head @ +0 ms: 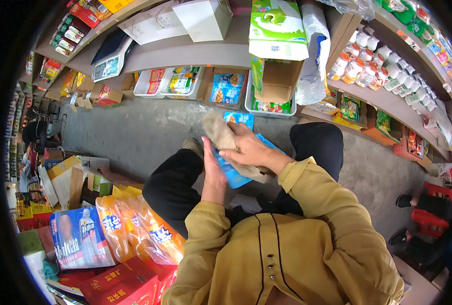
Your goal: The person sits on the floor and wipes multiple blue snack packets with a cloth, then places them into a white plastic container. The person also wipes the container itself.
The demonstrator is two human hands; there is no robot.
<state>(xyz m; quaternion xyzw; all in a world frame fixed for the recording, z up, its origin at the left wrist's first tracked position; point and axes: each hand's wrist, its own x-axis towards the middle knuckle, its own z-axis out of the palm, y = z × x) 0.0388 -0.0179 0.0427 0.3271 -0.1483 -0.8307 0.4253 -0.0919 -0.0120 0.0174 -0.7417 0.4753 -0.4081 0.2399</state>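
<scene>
My right hand (249, 146) grips a beige cloth (219, 131), pressing it on a blue snack packet (235, 176). Under that packet is my left hand (213, 166), its thumb raised along the near side and the packet held against the palm. The lower edge of the packet is blurred. More blue packets (240, 119) lie just beyond my hands, low down near the shelf. A cardboard box (226, 88) of similar blue packets stands under the shelf, beside white plastic bins (190, 90) of other packets.
An opened green and white carton (277, 42) juts from the shelf ahead. Small bottles (367, 68) stand on the right shelf. Wrapped orange drink bottles (134, 228) and red boxes (119, 284) are stacked at my left. Another person's legs (428, 206) and a red stool (429, 223) are at the right.
</scene>
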